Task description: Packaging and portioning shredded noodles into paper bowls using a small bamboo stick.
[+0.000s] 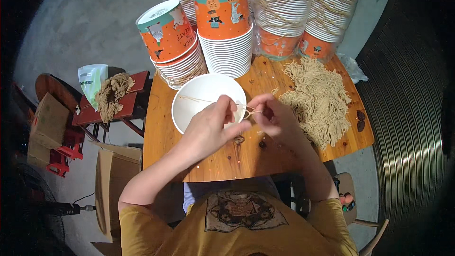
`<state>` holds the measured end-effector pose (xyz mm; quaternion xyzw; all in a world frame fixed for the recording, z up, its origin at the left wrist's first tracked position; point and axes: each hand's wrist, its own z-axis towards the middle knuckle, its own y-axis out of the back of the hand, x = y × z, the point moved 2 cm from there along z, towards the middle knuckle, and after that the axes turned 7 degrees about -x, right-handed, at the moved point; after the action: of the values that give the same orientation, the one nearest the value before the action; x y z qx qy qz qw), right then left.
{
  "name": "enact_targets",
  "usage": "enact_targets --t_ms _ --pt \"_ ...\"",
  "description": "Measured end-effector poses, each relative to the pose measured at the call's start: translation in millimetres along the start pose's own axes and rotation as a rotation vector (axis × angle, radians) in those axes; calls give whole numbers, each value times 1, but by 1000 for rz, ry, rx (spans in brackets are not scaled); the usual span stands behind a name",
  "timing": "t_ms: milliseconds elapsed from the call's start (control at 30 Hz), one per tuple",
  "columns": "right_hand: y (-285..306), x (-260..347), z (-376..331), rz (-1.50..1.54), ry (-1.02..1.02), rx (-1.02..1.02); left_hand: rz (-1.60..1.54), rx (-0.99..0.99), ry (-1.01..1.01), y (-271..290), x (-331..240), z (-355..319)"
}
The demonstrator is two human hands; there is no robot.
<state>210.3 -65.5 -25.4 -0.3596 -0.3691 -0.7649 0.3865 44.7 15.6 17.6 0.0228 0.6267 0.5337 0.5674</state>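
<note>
Above the wooden table (175, 161), a thin tan string (193, 98) runs between my two hands and forms small loops. My left hand (208, 125) pinches it, with the thumb stretched toward the right. Close beside it, my right hand (275, 117) is closed on the same string, its fingertips curled in. Partly behind my left hand stands a white paper tub (189, 87), its round opening facing up; one end of the string trails across it. To the right of my right hand lies a big tangled pile of tan strings (317, 99).
Upside-down stacks of orange and green paper tubs (220, 12) stand at the table's far side. More stacks wrapped in clear plastic (284, 4) rise behind. Left are a red bench (137, 85) with a string bundle (113, 92) and a cardboard box (118, 185). A ribbed shutter curves at right.
</note>
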Motion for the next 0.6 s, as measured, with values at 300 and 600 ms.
enact_targets --t_ms 300,600 --pt "5 19 33 -38 -18 178 464 -7 -421 22 7 -32" --pt "-27 16 52 -243 385 165 215 -74 -416 39 39 -26"
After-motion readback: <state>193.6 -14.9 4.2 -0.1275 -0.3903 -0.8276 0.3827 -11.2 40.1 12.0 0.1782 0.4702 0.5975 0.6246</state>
